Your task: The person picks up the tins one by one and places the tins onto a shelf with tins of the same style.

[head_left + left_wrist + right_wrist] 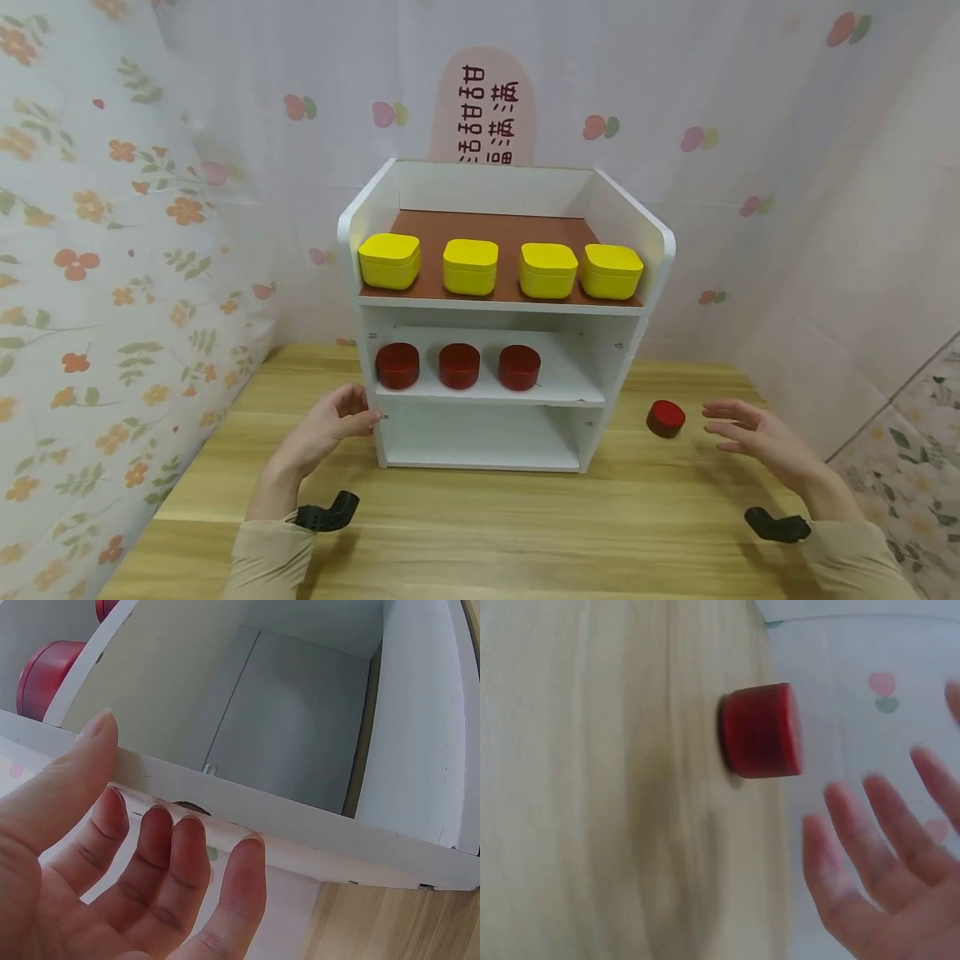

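A white shelf unit (480,304) stands on the wooden table. My left hand (339,423) is at its left side panel; in the left wrist view the thumb (96,739) lies on the panel's front edge and the fingers (244,877) bend against its outer face. To the right of the unit, a round red tin (665,419) sits alone on the table. Just right of that tin my right hand (761,437) hovers with fingers spread and apart from it. The right wrist view shows the tin (761,731) beyond the fingertips, the hand holding nothing.
Several yellow square tins (470,267) line the top shelf's front. On the middle shelf are three red tins (459,367), grouped toward the left. A patterned curtain (750,250) hangs close behind and beside the table (480,533).
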`<state>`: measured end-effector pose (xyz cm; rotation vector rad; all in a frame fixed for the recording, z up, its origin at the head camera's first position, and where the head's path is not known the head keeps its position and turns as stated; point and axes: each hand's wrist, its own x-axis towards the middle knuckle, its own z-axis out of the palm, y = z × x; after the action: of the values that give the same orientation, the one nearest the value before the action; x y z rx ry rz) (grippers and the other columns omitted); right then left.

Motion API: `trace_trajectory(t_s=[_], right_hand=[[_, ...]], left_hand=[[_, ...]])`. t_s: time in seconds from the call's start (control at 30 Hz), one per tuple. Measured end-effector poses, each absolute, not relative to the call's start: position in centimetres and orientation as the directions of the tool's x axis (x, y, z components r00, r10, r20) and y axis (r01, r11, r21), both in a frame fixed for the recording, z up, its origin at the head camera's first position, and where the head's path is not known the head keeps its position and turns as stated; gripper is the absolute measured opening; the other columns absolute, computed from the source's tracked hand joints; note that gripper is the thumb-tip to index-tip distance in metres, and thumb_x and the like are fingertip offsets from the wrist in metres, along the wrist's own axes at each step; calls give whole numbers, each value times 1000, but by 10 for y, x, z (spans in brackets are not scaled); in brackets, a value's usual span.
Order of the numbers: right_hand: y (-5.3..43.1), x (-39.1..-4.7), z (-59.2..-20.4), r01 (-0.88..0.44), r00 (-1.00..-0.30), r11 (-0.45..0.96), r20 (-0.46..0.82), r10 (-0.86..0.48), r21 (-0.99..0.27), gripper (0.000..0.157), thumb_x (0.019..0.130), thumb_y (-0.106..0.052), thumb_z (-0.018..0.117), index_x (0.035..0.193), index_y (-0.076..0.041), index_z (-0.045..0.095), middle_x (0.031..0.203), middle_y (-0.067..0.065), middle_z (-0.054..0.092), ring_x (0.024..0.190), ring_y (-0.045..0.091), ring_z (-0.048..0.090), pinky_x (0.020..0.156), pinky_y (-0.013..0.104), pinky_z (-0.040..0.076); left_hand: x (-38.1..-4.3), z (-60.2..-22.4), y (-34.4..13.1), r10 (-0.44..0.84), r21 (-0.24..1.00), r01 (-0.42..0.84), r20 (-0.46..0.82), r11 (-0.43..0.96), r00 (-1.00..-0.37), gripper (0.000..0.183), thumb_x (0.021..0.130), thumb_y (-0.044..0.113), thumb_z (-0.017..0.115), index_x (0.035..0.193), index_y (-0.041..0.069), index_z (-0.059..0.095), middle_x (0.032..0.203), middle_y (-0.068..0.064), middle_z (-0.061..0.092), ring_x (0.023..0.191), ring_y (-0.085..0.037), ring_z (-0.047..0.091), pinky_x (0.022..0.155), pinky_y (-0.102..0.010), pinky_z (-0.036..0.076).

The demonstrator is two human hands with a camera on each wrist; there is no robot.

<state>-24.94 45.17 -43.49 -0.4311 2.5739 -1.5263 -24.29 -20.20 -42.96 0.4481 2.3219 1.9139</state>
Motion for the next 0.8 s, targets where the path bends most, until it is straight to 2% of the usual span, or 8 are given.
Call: trace_trajectory(t_s=[0.17, 0.37, 0.5, 0.6, 0.7, 0.8], right_hand=[[448, -257, -444, -140, -976, 395, 58, -212, -908, 38, 103, -14, 52, 137, -2, 42, 125, -13, 49, 107, -1, 57, 85, 30, 54], [447, -266, -450, -39, -986, 342, -20, -168, -939, 45, 102, -18, 55, 140, -4, 37, 134, 5, 40, 105, 2, 58, 86, 34, 54], [449, -274, -454, 5, -986, 299, -54, -157, -954, 40, 102, -16, 55, 138, -9, 39, 133, 10, 38, 105, 7, 59, 88, 38, 53], [449, -279, -459, 24, -987, 293, -71, -148, -956, 46, 101, -14, 55, 141, -2, 35, 137, 21, 35, 106, 13, 58, 88, 40, 53], [447, -283, -463, 41, -982, 346, -102, -161, -937, 60, 101, -16, 56, 146, 7, 23, 143, 34, 26, 114, 26, 54, 89, 41, 52], [444, -286, -465, 55, -976, 408, -135, -170, -911, 67, 101, -20, 56, 147, 10, 18, 146, 37, 24, 121, 40, 47, 90, 43, 52]], left_hand=[[-244, -426, -204, 292, 968, 172, 113, 184, -950, 33, 93, 15, 69, 112, -5, 51, 101, -15, 55, 96, -24, 57, 85, -37, 54], [-244, -426, -205, 290, 969, 174, 119, 175, -950, 30, 92, 13, 69, 108, -4, 51, 100, -15, 55, 95, -24, 58, 86, -42, 54], [-244, -430, -202, 290, 971, 176, 124, 160, -949, 28, 92, 13, 69, 107, -3, 52, 99, -16, 56, 94, -24, 58, 86, -41, 54], [-244, -432, -201, 289, 972, 171, 121, 158, -950, 28, 93, 13, 69, 108, -3, 52, 99, -17, 55, 94, -25, 59, 86, -42, 54], [-243, -433, -201, 286, 972, 171, 120, 162, -951, 28, 93, 14, 69, 107, -3, 52, 99, -17, 55, 94, -26, 58, 87, -43, 53], [-241, -432, -202, 288, 970, 175, 121, 171, -950, 28, 93, 15, 68, 107, -3, 52, 99, -17, 55, 94, -26, 58, 87, -42, 53]])
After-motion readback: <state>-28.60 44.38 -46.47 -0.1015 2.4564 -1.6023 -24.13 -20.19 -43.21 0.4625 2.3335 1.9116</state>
